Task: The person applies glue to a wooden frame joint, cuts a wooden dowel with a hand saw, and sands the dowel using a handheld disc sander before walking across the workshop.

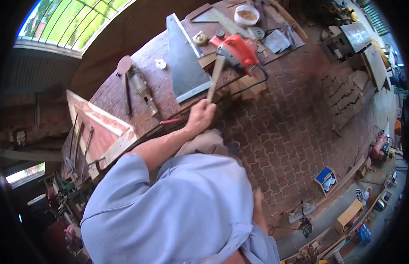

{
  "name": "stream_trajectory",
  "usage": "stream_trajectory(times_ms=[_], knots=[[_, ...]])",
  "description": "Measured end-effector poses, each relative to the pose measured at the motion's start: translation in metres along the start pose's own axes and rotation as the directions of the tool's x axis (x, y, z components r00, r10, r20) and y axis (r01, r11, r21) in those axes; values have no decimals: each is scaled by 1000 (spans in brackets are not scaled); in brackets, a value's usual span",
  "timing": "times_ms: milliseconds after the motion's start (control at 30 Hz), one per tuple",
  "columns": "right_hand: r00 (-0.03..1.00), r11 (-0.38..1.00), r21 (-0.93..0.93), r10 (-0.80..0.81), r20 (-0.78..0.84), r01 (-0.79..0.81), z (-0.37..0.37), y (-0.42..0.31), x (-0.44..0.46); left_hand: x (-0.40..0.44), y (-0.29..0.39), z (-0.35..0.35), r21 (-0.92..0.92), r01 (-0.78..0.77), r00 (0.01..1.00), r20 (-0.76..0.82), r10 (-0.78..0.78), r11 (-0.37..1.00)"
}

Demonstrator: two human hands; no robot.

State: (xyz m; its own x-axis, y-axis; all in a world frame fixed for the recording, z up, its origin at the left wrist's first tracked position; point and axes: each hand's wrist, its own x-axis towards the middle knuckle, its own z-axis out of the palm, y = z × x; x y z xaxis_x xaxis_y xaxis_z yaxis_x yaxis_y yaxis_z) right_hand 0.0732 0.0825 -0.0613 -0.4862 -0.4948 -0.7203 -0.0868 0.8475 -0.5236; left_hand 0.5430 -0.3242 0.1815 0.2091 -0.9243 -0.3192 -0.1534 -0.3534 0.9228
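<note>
My left hand (201,116) is closed around the lower end of a narrow, pale wooden strip (217,75), which points up over the workbench edge. Beyond the strip sits a red power tool (238,49) that looks like an electric planer, its black cord hanging over the edge. A grey triangular metal piece (187,61) lies on the bench just left of the strip. My right hand (258,196) hangs low beside my body, partly hidden by the blue shirt and blurred; its fingers cannot be made out.
The workbench (154,46) also bears a metal hand plane (140,86), a tape roll (161,64) and a white tub (246,16). A wooden frame (103,121) leans at the left. On the brick floor (283,132) are stacked boards (350,99) and a blue-lined box (324,179).
</note>
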Motion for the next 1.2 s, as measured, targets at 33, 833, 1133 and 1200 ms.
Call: stream_trajectory(times_ms=[33,833,1133,1200], knots=[[855,830,251,519,-23,-497,2,17,-25,13,10,-7,-64,53,997,-59,-56,997],[860,796,444,500,-100,-412,13,-17,-39,-10,-29,218,689,-468,695,674,-251,554],[923,655,728,375,-83,-201,-152,15,77,-73,44,449,583,-583,495,807,-322,566],[934,513,850,235,-270,117,-237,-48,68,-85,55,470,582,-702,423,804,-417,411]])
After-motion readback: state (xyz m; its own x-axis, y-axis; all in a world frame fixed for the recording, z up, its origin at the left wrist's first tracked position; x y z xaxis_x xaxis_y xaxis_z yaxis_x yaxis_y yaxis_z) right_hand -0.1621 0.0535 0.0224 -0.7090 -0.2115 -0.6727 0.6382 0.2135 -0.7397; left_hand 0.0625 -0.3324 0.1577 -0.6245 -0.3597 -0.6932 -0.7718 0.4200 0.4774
